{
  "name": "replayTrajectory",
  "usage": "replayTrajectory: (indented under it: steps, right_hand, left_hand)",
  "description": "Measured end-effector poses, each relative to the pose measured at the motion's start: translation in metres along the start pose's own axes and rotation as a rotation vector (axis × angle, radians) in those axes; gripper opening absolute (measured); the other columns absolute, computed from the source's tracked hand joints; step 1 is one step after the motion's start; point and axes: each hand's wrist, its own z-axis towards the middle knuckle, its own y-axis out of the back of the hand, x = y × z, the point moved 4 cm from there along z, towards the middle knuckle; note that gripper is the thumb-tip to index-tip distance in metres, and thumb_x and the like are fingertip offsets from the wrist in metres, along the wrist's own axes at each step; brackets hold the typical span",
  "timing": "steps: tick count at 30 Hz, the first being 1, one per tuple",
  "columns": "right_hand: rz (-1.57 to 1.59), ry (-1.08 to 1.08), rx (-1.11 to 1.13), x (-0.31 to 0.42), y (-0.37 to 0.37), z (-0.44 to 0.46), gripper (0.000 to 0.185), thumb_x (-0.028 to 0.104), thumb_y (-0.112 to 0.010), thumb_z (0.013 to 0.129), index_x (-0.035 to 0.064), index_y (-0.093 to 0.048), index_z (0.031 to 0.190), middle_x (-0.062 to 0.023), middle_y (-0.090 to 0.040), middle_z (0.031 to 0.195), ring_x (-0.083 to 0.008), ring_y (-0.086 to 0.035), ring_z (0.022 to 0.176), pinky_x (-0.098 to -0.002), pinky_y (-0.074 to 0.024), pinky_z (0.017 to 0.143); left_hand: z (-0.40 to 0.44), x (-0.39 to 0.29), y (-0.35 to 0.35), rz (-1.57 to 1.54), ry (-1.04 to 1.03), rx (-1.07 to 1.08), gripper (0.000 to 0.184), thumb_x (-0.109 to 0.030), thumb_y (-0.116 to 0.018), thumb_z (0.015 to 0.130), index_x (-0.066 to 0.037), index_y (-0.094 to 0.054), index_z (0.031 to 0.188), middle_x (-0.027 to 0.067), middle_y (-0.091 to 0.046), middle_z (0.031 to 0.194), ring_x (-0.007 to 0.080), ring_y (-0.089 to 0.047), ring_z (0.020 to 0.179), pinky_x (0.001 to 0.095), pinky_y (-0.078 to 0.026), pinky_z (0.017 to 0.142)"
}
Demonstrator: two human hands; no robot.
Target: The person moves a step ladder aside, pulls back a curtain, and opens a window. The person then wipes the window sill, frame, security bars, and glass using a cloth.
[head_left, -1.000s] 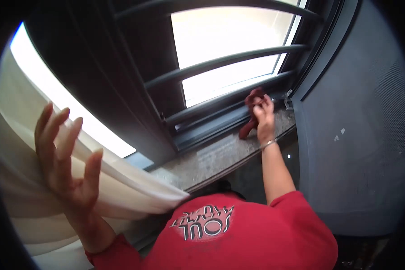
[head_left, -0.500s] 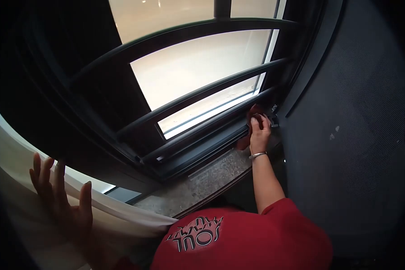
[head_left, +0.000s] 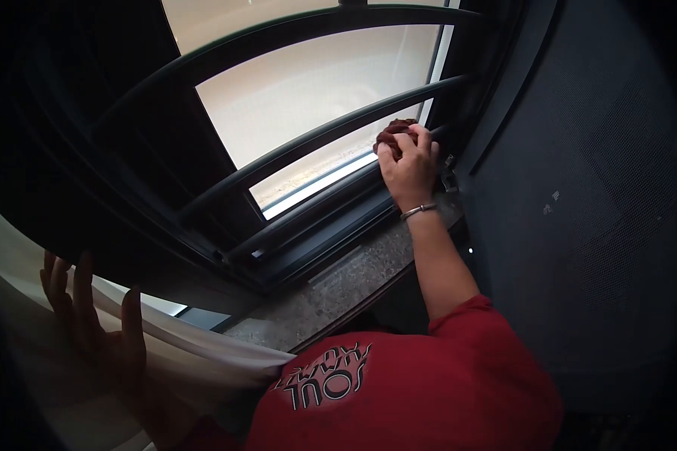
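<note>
My right hand grips a crumpled dark red cloth near the right end of the window's lower bars. Behind the cloth is the bright window pane, crossed by dark curved rails. Below my wrist runs the dark window frame. At the lower left my left hand is raised with its fingers spread, in front of a pale curtain. Nothing shows in that hand, and its fingertips are in shadow against a dark panel.
A speckled stone sill lies under the window frame. On the right stands a dark mesh-textured panel. A small metal latch sits at the frame's right corner.
My right hand has moved up and slightly left with the cloth, from the frame's lower corner to the bars. The cloth is now bunched more tightly. My left hand stays spread.
</note>
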Motion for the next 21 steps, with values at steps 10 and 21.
replayTrajectory:
  steps: [10,21]
  right_hand:
    - [0.561,0.428,0.244,0.183,0.013,-0.097,0.032,0.020,-0.073,0.059,0.0154,-0.064,0.090,-0.0099,-0.043,0.114,-0.0305,-0.048,0.095,-0.0391,-0.0475,0.080]
    - [0.406,-0.112,-0.381,-0.038,0.050,0.073,0.032,0.030,-0.061,0.083,0.0065,-0.064,0.104,-0.0175,-0.052,0.112,-0.0296,-0.051,0.104,-0.0362,-0.0407,0.092]
  left_hand:
    - [-0.006,0.008,-0.005,-0.011,-0.048,-0.082,0.052,-0.029,-0.065,0.079,-0.014,-0.048,0.126,0.0108,-0.044,0.130,0.0325,-0.036,0.128,0.0567,-0.025,0.106]
    - [-0.005,-0.002,-0.025,-0.073,-0.035,-0.080,0.055,-0.026,-0.068,0.077,-0.018,-0.047,0.127,0.0104,-0.041,0.130,0.0324,-0.033,0.130,0.0554,-0.021,0.108]
